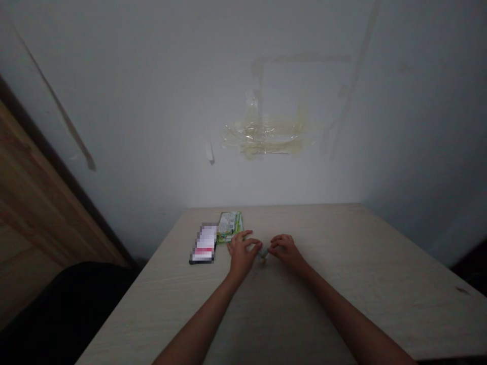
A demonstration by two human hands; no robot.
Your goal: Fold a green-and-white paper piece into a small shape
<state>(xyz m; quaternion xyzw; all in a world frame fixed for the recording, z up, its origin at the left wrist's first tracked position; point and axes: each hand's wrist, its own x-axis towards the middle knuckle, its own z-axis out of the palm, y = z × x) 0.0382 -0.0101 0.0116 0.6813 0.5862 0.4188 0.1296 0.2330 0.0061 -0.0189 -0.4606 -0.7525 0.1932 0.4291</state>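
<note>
Packet: green printed packet (230, 225), flat on the table (342, 263), at 11 o'clock from the left hand (241, 252) and just beside it; looks sealed, contents not visible.
Packet axis: long side runs from 6 to 12 o'clock, toward the wall (152, 101).
Thing in hand: small pale thing (264, 255), low over the tabletop near the middle of the table, between the two hands.
Thing's axis: seems to run from 9 to 3 o'clock, from one hand to the other; too small and blurred to tell which end is which.
Left hand: fingers narrow, thumb and forefinger pinched on the 9 o'clock end of the small pale thing, the other fingers spread a little toward the packet.
Right hand (286, 249): fingers curled in tight, tips closed on the 3 o'clock end of the same thing; knuckles up.
Phone (204, 243): dark-edged, screen lit, flat at 9 o'clock from the left hand, touching or just beside the packet's left edge; long side from 6 to 12 o'clock.
In the way: phone and packet crowd the left hand's 9 to 11 o'clock side; bare tabletop from 12 round to 6 o'clock of the right hand.
Wall: pale, with strips of yellowed tape (266, 134) at 12 o'clock, well above the table.
Far left: wooden panel (34, 203) at 9 o'clock, dark shape (64, 309) below it at 8 o'clock, off the table.
</note>
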